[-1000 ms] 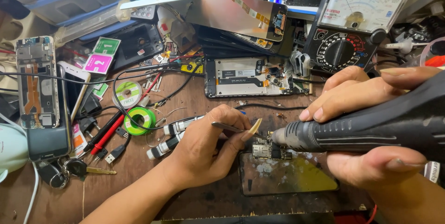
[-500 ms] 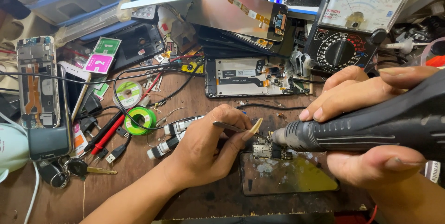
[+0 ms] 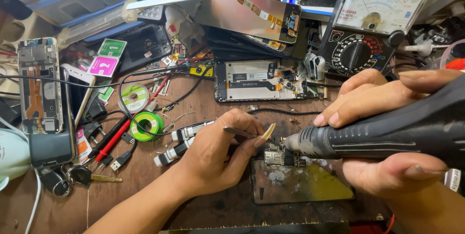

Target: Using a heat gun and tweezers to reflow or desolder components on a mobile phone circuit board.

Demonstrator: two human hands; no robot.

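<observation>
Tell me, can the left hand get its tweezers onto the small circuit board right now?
Probably yes: the left hand holds the tweezers just above the circuit board, with only the rotary tool's tip crowding from the right.

Bright, even overhead light; soft shadows under the hands (image 3: 218, 156); sharp focus throughout; slight wide-angle bending at the edges.

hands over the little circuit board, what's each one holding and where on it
The left hand pinches metal tweezers near their back end. The right hand wraps the black rotary tool around its body, behind the tip at the small circuit board.
</observation>
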